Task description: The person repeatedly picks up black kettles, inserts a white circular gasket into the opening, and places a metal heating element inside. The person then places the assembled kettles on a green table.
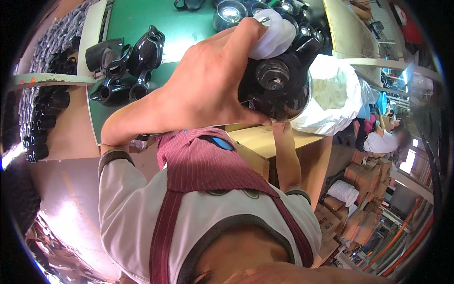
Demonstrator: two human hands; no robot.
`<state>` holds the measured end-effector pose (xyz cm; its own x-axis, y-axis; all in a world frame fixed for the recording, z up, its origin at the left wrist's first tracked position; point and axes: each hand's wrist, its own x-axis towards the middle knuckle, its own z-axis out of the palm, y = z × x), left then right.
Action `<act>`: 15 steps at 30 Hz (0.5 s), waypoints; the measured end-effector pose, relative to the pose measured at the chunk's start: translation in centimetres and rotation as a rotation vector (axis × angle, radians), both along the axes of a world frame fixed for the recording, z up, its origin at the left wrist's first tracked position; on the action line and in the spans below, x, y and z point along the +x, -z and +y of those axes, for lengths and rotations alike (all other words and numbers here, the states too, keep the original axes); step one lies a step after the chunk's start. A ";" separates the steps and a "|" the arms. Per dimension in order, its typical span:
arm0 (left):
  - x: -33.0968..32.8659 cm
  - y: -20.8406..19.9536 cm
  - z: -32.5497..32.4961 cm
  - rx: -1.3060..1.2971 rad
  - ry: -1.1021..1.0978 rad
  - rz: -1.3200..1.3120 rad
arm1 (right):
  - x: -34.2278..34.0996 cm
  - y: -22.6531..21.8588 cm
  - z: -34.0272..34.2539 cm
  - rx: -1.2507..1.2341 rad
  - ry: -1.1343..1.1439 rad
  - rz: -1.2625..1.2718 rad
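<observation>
My left hand (208,71) reaches across from the left. Its upper fingers close on translucent white round plastic pieces (275,35), which look like stacked caps. Right below these is a glossy black jug-like vessel (283,90) with a ringed round opening facing up and a projection at its upper right. The lower fingers of the left hand lie against the vessel's near side. My right forearm (287,161) rises toward the vessel's underside; the right hand is mostly hidden behind it, so its fingers do not show.
A green tabletop (137,16) carries black handled parts (147,49) on the left and several dark round vessels (231,14) at the back. To the right sits a white plastic bag (345,94) above a cardboard box (255,142). Another person (380,141) is farther right, near stacked cartons (364,184).
</observation>
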<state>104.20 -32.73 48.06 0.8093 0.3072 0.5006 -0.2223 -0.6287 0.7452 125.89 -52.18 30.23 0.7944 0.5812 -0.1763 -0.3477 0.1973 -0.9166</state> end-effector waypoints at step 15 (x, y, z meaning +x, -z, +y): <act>2.0 0.1 1.3 0.161 0.014 -0.111 | 1.3 0.0 1.2 -0.061 0.028 -0.057</act>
<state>106.16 -31.48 47.91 0.7499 0.2051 0.6289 -0.3072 -0.7341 0.6056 127.20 -50.96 30.23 0.8203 0.5478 -0.1644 -0.2893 0.1495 -0.9455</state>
